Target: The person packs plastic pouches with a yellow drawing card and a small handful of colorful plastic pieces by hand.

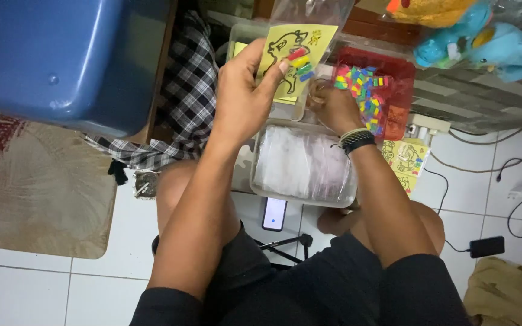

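My left hand holds up a yellow card printed with a black outline drawing, thumb pinning several small coloured sticks against it. A clear plastic sleeve rises behind the card. My right hand, with dark bands on the wrist, reaches down by the edge of a red tray of many small coloured pieces; its fingers are hidden from me. Below both hands sits a clear tub stuffed with clear plastic bags.
A blue plastic bin stands at upper left on a patterned mat, next to checked cloth. A phone rests on a small stand between my knees. Another yellow card, cables and a charger lie right. Blue toys sit top right.
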